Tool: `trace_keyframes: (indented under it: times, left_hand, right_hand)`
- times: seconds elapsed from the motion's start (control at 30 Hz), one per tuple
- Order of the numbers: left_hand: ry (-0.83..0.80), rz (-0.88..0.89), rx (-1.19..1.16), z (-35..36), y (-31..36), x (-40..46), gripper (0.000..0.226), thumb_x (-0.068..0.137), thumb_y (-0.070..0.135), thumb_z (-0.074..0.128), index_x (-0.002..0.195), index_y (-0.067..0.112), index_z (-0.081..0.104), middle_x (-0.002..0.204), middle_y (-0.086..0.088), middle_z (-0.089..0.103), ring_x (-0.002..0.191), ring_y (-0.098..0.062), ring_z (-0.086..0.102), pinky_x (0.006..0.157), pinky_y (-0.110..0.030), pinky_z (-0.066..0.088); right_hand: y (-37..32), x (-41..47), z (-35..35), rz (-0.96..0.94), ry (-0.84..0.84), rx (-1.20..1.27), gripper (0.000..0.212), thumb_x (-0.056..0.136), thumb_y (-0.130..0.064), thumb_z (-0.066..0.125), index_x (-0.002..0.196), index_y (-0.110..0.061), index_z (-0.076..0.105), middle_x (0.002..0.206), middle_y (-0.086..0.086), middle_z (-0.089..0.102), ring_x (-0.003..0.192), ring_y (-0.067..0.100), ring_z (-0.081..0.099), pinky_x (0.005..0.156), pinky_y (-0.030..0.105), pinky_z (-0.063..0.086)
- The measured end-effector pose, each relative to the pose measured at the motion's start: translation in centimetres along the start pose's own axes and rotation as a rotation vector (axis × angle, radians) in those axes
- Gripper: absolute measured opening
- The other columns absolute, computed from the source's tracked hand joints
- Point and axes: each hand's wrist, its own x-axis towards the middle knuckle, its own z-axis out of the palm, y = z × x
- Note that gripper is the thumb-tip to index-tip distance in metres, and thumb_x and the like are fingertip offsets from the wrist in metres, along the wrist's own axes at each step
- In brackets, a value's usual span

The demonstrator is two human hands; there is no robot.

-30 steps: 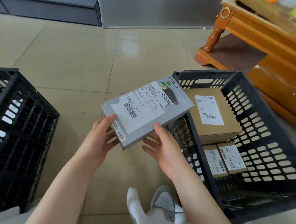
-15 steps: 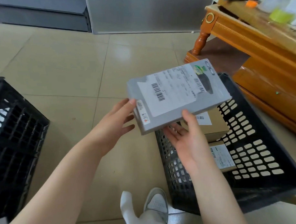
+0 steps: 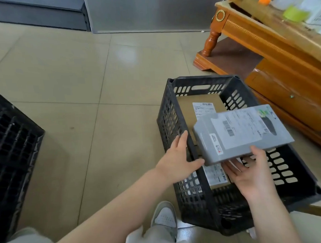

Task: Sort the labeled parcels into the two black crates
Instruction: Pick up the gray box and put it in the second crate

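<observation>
A grey labelled parcel (image 3: 242,135) hangs tilted above the right black crate (image 3: 200,79). My right hand (image 3: 249,176) holds it from below at its near edge, thumb on top. My left hand (image 3: 177,160) lies with straight fingers over the crate's left wall, its thumb tip at the parcel's near left corner. Inside the crate a large brown labelled box (image 3: 186,106) lies at the far end and a smaller labelled parcel (image 3: 215,174) nearer me, partly hidden by the grey parcel. The second black crate (image 3: 16,137) stands at the left edge.
A wooden table (image 3: 273,37) with a turned leg and drawers stands close behind and right of the right crate. Tiled floor stretches between the two crates. My shoe (image 3: 164,215) is just beside the right crate's near corner.
The grey parcel has travelled right and down, from between the crates to above the right crate. My left hand has slipped off its edge; my right hand alone carries it.
</observation>
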Motion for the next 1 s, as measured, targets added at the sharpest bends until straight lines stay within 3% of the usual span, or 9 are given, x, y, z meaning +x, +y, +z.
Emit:
trace_keyframes:
  times: [0.13, 0.33, 0.47, 0.6, 0.7, 0.8, 1.0]
  left_hand:
    - [-0.003, 0.057, 0.043, 1.0, -0.6, 0.1, 0.092, 0.092, 0.048, 0.062, 0.153, 0.048, -0.007, 0.165, 0.011, -0.003, 0.151, -0.022, 0.015, 0.110, -0.036, 0.039]
    - [-0.032, 0.043, 0.020, 0.9, -1.1, 0.6, 0.095, 0.088, 0.050, 0.065, 0.151, 0.051, -0.007, 0.165, 0.012, 0.007, 0.152, -0.025, 0.012, 0.119, -0.050, 0.026]
    - [-0.030, 0.054, -0.009, 0.9, -1.3, 0.6, 0.097, 0.088, 0.049, 0.067, 0.151, 0.051, -0.007, 0.165, 0.011, 0.007, 0.151, -0.021, 0.014, 0.121, -0.046, 0.023]
    - [-0.042, 0.055, -0.049, 0.9, -1.2, 0.3, 0.096, 0.090, 0.041, 0.068, 0.153, 0.047, -0.005, 0.165, 0.011, 0.005, 0.149, -0.013, 0.020, 0.118, -0.031, 0.023]
    - [-0.049, 0.063, -0.047, 0.9, -1.1, 0.2, 0.096, 0.091, 0.040, 0.067, 0.154, 0.046, -0.005, 0.165, 0.011, 0.004, 0.147, -0.011, 0.025, 0.114, -0.028, 0.027]
    - [-0.052, 0.062, -0.043, 0.8, -1.1, 0.2, 0.095, 0.092, 0.039, 0.066, 0.153, 0.047, -0.006, 0.165, 0.013, 0.002, 0.146, -0.011, 0.028, 0.112, -0.029, 0.031]
    - [-0.058, 0.072, -0.048, 0.8, -1.2, 0.2, 0.096, 0.091, 0.041, 0.066, 0.153, 0.047, -0.006, 0.165, 0.012, 0.002, 0.147, -0.014, 0.026, 0.117, -0.034, 0.028]
  right_hand:
    - [0.9, 0.4, -1.9, 0.076, 0.129, -0.020, 0.053, 0.090, -0.035, 0.058, 0.137, -0.014, 0.048, 0.125, 0.019, 0.054, 0.116, 0.035, 0.055, 0.101, 0.052, 0.047]
    - [2.2, 1.2, -3.5, 0.262, 0.289, -0.044, 0.053, 0.084, -0.035, 0.060, 0.130, -0.013, 0.047, 0.112, 0.020, 0.053, 0.114, 0.038, 0.051, 0.095, 0.056, 0.042]
    - [2.5, 1.4, -3.2, 0.351, 0.315, -0.093, 0.048, 0.083, -0.030, 0.062, 0.123, -0.010, 0.047, 0.117, 0.020, 0.054, 0.118, 0.040, 0.051, 0.102, 0.061, 0.037]
    - [3.0, 1.6, -2.4, 0.476, 0.312, -0.058, 0.051, 0.079, -0.022, 0.066, 0.123, -0.008, 0.046, 0.116, 0.022, 0.054, 0.123, 0.045, 0.047, 0.104, 0.068, 0.032]
    - [3.5, 1.8, -1.5, 0.508, 0.315, -0.070, 0.057, 0.074, -0.017, 0.068, 0.126, -0.013, 0.045, 0.113, 0.024, 0.054, 0.111, 0.050, 0.050, 0.095, 0.073, 0.037]
    - [4.0, 2.4, -0.8, 0.507, 0.332, -0.089, 0.050, 0.079, -0.016, 0.063, 0.126, -0.014, 0.047, 0.110, 0.024, 0.059, 0.097, 0.048, 0.055, 0.094, 0.072, 0.039]
    - [4.8, 3.5, -0.5, 0.489, 0.364, -0.021, 0.035, 0.091, -0.009, 0.050, 0.125, -0.016, 0.052, 0.109, 0.023, 0.060, 0.088, 0.047, 0.056, 0.083, 0.071, 0.043]
